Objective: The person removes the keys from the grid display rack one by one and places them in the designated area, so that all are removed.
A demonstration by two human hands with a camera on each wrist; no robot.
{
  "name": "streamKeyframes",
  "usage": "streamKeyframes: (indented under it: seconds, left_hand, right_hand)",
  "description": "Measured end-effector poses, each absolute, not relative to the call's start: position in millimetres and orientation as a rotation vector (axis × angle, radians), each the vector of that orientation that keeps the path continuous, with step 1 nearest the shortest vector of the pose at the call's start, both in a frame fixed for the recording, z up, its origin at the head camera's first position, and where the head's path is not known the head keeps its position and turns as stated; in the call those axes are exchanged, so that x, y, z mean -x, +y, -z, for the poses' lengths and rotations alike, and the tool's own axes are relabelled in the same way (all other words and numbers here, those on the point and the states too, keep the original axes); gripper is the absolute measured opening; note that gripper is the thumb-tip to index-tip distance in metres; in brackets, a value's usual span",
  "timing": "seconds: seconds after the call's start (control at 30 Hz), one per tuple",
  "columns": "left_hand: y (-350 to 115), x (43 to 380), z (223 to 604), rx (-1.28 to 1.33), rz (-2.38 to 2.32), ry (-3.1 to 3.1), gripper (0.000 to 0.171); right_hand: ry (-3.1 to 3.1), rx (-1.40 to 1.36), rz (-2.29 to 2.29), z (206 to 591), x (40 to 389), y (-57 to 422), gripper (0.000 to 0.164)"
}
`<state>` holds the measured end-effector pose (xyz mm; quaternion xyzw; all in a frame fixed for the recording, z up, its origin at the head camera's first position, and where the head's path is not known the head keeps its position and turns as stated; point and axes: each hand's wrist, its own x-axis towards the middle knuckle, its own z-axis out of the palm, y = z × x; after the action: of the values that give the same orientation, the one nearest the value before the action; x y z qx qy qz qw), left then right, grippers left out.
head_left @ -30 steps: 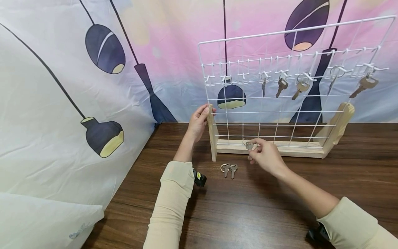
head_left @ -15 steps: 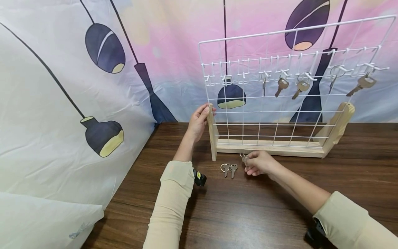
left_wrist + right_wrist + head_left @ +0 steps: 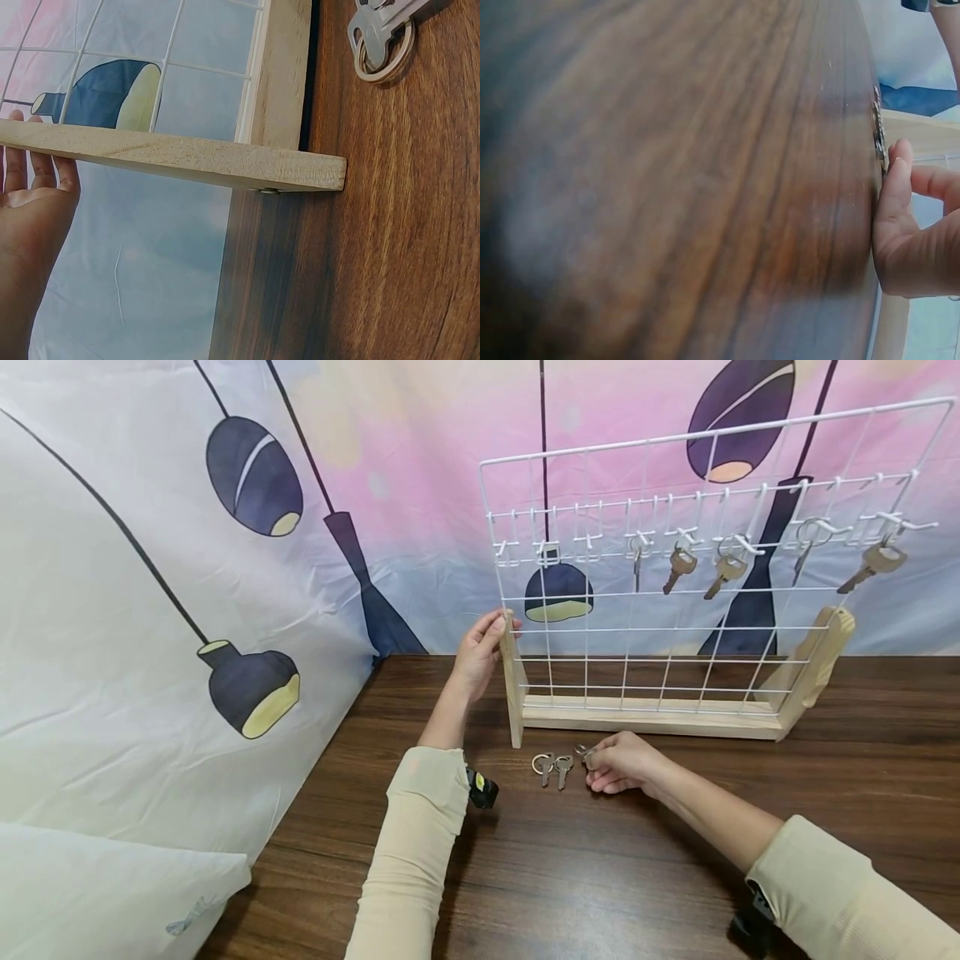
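Note:
My left hand (image 3: 478, 653) grips the top of the left wooden upright (image 3: 513, 693) of a white wire rack (image 3: 622, 629), thumb in front and fingers behind. In the left wrist view its fingers (image 3: 45, 171) reach behind the wood. Low at the table in front of the rack, my right hand (image 3: 624, 763) pinches a key (image 3: 587, 760) whose ring sticks out to the left; the fingers hide much of the key. Just left of it two keys with rings, one key (image 3: 546, 770) and another key (image 3: 563, 772), lie side by side on the table.
Several keys, such as a brass-coloured key (image 3: 726, 577), hang from white hooks along the rack's upper part. Hooks at its left end, like the hook (image 3: 587, 543), carry nothing. Behind the dark wooden table (image 3: 585, 877) hangs a printed cloth (image 3: 420, 485).
My right hand has come down from the rack's base board to the table, bringing the key beside the other two. The left hand stays on the upright. The rightmost hanging key has swung slightly.

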<state>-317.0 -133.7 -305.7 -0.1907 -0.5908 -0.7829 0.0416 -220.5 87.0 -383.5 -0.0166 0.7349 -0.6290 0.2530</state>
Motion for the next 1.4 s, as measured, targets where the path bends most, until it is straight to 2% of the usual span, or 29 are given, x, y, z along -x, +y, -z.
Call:
streamKeyframes:
  seconds: [0.63, 0.83, 1.03, 1.2, 1.4]
  left_hand:
    - [-134, 318, 306, 0.591, 2.399, -1.805, 0.033]
    - [-134, 318, 306, 0.591, 2.403, -1.793, 0.033]
    - [-134, 317, 306, 0.583, 2.396, -1.795, 0.032]
    - [-134, 318, 307, 0.596, 2.395, -1.796, 0.033]
    - [-134, 317, 306, 0.596, 2.400, -1.797, 0.034]
  right_hand:
    - [2.247, 0.085, 1.564, 385, 210, 75, 0.012]
    - [2.325, 0.063, 1.529, 385, 208, 70, 0.013]
    - [2.352, 0.068, 1.499, 383, 207, 70, 0.024]
    - [2.589, 0.223, 1.324, 362, 207, 79, 0.027]
    - [3.094, 0.429, 1.329, 303, 203, 95, 0.017]
